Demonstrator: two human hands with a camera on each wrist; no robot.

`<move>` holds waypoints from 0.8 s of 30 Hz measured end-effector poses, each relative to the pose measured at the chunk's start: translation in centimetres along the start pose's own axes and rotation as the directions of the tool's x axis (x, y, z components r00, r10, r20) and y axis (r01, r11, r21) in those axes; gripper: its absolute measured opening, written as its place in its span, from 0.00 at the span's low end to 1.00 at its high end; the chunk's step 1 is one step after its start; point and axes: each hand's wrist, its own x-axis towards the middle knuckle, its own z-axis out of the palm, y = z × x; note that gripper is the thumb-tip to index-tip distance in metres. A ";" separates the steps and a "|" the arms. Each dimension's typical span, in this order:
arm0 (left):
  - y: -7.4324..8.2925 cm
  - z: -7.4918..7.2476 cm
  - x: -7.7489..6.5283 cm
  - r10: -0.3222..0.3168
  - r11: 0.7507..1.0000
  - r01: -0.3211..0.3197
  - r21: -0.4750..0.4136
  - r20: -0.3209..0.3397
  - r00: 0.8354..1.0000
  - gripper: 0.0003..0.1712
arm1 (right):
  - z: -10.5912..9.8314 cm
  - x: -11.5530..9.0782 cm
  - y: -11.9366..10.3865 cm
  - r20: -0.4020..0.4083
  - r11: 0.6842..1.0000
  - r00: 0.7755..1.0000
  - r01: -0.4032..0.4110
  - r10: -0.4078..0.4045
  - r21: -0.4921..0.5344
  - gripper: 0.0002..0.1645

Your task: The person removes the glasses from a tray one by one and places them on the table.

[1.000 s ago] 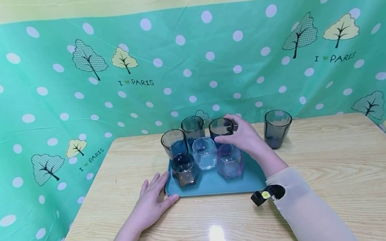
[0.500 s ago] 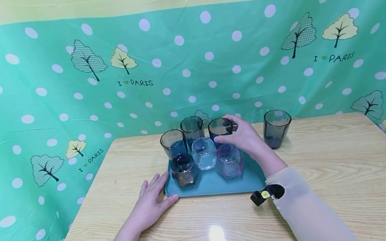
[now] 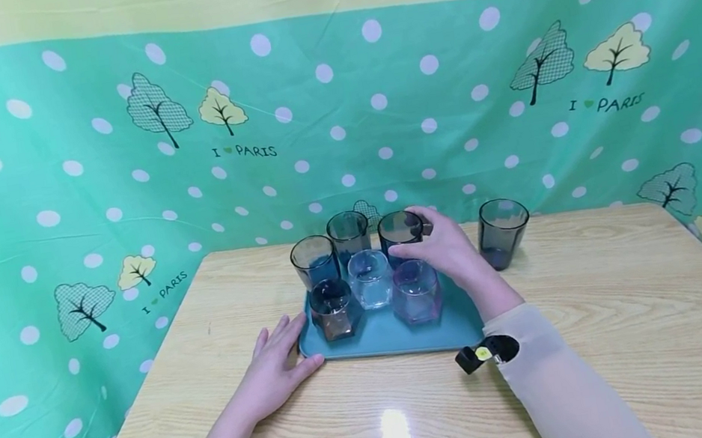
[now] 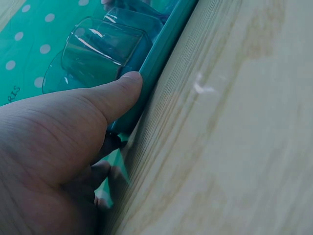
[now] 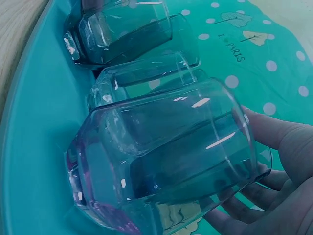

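My right hand grips a tall dark glass at the back right of a blue tray, thumb on the near side and fingers behind. Just in front of it stands a short purple-tinted glass, which covers much of the right wrist view, the right hand behind its rim. A short clear glass and a brown one stand beside it. My left hand lies at the tray's front left corner with fingers spread; in the left wrist view its thumb touches the tray rim.
Two more tall dark glasses, one at the left and one at the back, stand on the tray. Another tall grey glass stands on the wooden table to the right. A green dotted cloth hangs behind the table.
The hands and glasses keep their places; only the head view shifts very slightly.
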 end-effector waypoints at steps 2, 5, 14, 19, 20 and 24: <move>0.0 0.0 0.0 0.001 1.000 -0.001 0.000 -0.001 1.000 0.52 | -0.1 0.0 -0.3 -0.005 1.000 1.000 0.005 -0.005 0.010 0.59; 0.0 -0.1 0.1 0.003 1.000 -0.003 0.002 -0.003 1.000 0.52 | -0.3 -0.2 -0.7 -0.015 1.000 1.000 0.013 -0.012 0.021 0.58; 0.0 -0.2 0.1 0.008 1.000 -0.008 0.004 -0.010 1.000 0.53 | -1.5 -1.0 -2.4 -0.068 0.999 0.997 0.034 -0.033 0.026 0.57; 0.0 -0.1 0.1 0.009 1.000 -0.009 0.001 -0.015 1.000 0.52 | -1.9 -1.7 -3.3 -0.081 0.997 0.995 0.054 -0.049 0.058 0.57; 0.0 -0.1 0.1 0.008 1.000 -0.008 0.000 -0.015 1.000 0.53 | -2.0 -1.9 -3.5 -0.087 0.997 0.995 0.055 -0.049 0.059 0.57; 0.0 0.0 0.0 0.007 1.000 -0.007 0.002 -0.011 1.000 0.52 | -2.4 -2.7 -4.1 -0.105 0.997 0.993 0.058 -0.052 0.059 0.59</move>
